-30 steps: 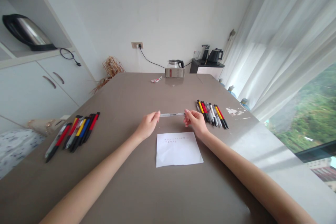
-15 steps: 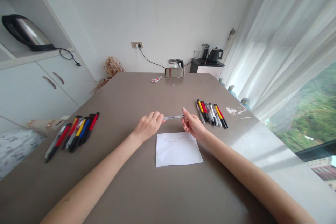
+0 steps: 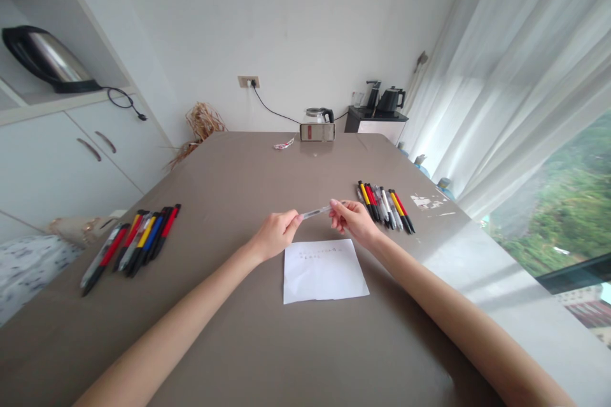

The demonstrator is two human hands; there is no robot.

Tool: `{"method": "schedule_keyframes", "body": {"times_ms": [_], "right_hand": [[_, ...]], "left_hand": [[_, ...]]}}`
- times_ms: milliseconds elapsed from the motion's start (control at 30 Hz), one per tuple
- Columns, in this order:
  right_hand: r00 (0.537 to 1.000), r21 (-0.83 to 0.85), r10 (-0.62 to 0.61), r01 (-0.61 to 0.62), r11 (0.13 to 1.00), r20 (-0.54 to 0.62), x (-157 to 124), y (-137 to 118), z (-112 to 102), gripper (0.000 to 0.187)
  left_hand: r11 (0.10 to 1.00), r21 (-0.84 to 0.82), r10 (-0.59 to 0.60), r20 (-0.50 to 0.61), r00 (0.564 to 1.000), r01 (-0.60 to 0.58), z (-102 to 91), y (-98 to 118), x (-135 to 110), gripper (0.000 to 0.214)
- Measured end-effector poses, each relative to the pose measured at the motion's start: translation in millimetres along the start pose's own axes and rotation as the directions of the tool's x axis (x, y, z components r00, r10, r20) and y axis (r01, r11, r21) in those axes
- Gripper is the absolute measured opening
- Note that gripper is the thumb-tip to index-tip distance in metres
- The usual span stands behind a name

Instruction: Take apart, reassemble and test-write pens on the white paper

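Observation:
A clear-barrelled pen (image 3: pixel 316 212) is held nearly level between my two hands, above the far edge of a white sheet of paper (image 3: pixel 324 276). My left hand (image 3: pixel 275 234) is closed on the pen's left end, thumb toward the barrel. At the other end, my right hand (image 3: pixel 353 219) pinches the pen between thumb and fingers, covering its tip. Small handwritten marks run along the top of the sheet. Close by on the right lies a row of pens (image 3: pixel 384 206) in yellow, red, black, white and clear.
Another group of pens (image 3: pixel 138 241) lies at the left of the brown table (image 3: pixel 229 178). At the far edge stand a small box (image 3: pixel 317 133) and a glass pot (image 3: pixel 315 115), with a crumpled wrapper (image 3: pixel 284 144) nearby. A window is on the right.
The pen has tilted, its right end now higher. My left hand has turned so the thumb shows, and my right thumb has come down onto the pen's end.

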State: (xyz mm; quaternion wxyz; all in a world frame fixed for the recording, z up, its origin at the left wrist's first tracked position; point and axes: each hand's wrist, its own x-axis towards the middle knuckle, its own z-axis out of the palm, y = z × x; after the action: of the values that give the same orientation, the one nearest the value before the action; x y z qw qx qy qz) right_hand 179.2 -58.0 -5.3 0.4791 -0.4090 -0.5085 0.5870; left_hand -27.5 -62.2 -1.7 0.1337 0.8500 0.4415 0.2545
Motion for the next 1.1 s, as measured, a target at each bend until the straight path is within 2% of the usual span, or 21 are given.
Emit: {"method": "schedule_keyframes", "body": {"times_ms": [200,300,400,567,800,933,1100], "right_hand": [[0.998,-0.035,0.025,-0.027,0.999,-0.052,3,8,-5,0.04],[0.994,-0.013,0.011,-0.013,1.0,-0.106,5,15,-11,0.04],[0.991,0.012,-0.004,0.005,1.0,-0.133,7,20,-16,0.039],[0.989,0.015,-0.001,0.003,1.0,-0.149,8,22,-17,0.039],[0.991,-0.015,-0.011,0.009,1.0,-0.131,6,22,-15,0.039],[0.99,-0.026,-0.014,0.011,1.0,-0.138,4,21,-13,0.04],[0.99,-0.016,-0.023,0.021,1.0,-0.14,4,20,-13,0.04]], "left_hand": [[0.972,-0.232,-0.041,-0.001,0.999,0.04,3.8,-10,3,0.027],[0.928,-0.368,-0.072,-0.053,0.996,0.048,10.9,-17,4,0.034],[0.902,-0.429,-0.113,-0.123,0.986,0.049,16.6,-24,4,0.026],[0.902,-0.426,-0.142,-0.148,0.979,0.067,18.1,-28,3,0.02],[0.925,-0.359,-0.168,-0.099,0.981,0.122,15.0,-25,1,0.027],[0.944,-0.306,-0.167,-0.117,0.979,0.124,12.7,-23,0,0.035],[0.933,-0.333,-0.184,-0.109,0.977,0.138,14.1,-25,-1,0.042]]}}
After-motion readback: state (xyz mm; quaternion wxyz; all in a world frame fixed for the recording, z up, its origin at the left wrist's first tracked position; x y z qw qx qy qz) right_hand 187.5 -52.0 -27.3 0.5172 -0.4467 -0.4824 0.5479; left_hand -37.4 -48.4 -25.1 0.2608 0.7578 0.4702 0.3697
